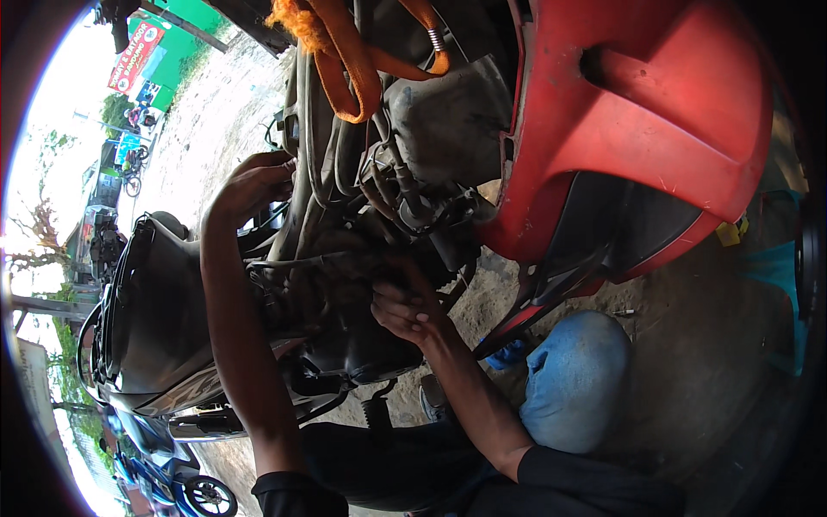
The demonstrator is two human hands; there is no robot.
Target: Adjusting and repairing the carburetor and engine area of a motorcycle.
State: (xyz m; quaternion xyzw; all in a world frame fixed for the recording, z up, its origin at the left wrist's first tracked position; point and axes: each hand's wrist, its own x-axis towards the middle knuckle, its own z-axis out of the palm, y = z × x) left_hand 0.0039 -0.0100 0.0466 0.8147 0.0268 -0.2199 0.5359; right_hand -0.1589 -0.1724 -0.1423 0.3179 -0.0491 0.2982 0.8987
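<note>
A motorcycle with its inner frame and engine laid bare fills the middle of the head view. My left hand (256,184) reaches past the frame tubes (303,164) on the left, its fingers bent and pressed together against the outer side. What its fingertips grip is hidden. My right hand (403,308) is at the dark engine (345,340), with several fingers curled in. Its forefinger reaches into shadow under the hoses, and anything it holds cannot be made out. Between and above the hands are cables and a round dark part with a hose (419,211).
An orange strap (357,73) hangs over the frame at the top. Red body panels (637,112) jut out on the right. A worn blue rounded thing (575,379) is near my right forearm. A teal plastic chair (780,267) stands far right; a blue motorcycle (164,465) is lower left.
</note>
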